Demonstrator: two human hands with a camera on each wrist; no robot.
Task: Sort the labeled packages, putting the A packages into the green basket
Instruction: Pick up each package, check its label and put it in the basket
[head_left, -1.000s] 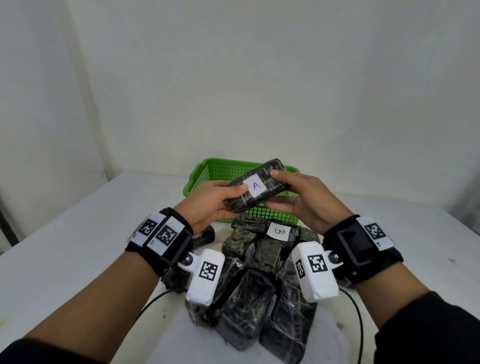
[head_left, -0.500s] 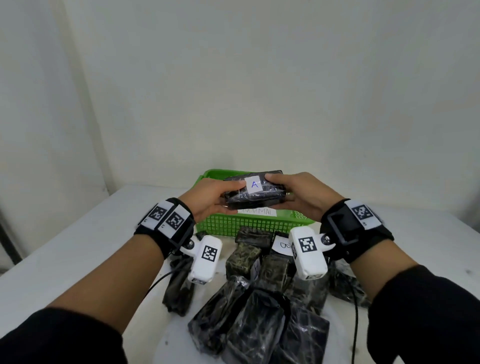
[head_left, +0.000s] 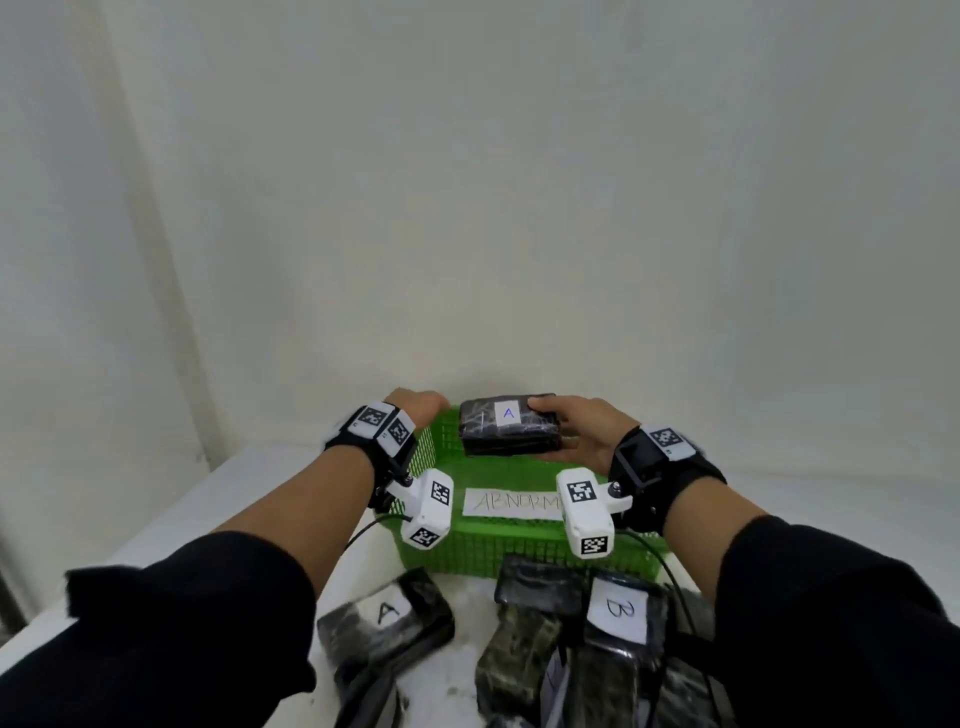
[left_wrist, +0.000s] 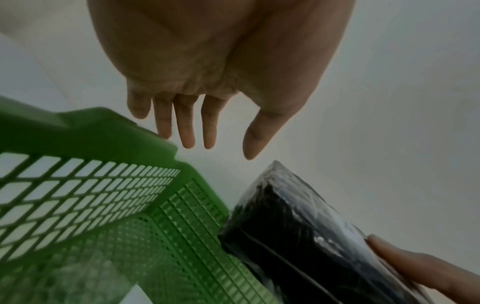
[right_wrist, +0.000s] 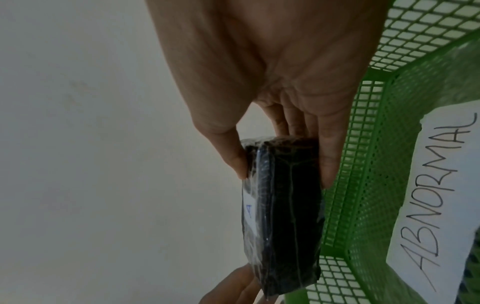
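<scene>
A dark plastic-wrapped package with a white "A" label (head_left: 509, 423) hangs level over the green basket (head_left: 493, 551). My right hand (head_left: 543, 428) grips its right end, thumb on top and fingers underneath, as the right wrist view shows (right_wrist: 284, 174). My left hand (head_left: 423, 402) is off the package, by the basket's far left corner. In the left wrist view the left hand (left_wrist: 218, 148) has straight fingers with nothing in them, above the basket rim (left_wrist: 124, 131), and the package (left_wrist: 298, 236) is lower right.
The basket front carries a paper label reading "ABNORMAL" (right_wrist: 441, 195). On the white table (head_left: 208, 519) before the basket lie another "A" package (head_left: 387, 626), a "B" package (head_left: 618, 613) and several more dark ones (head_left: 519, 660). The wall rises close behind the basket.
Both hands have carried the A package forward to above the basket. The left hand has let go and moved to the basket's left corner; only the right hand holds it now.
</scene>
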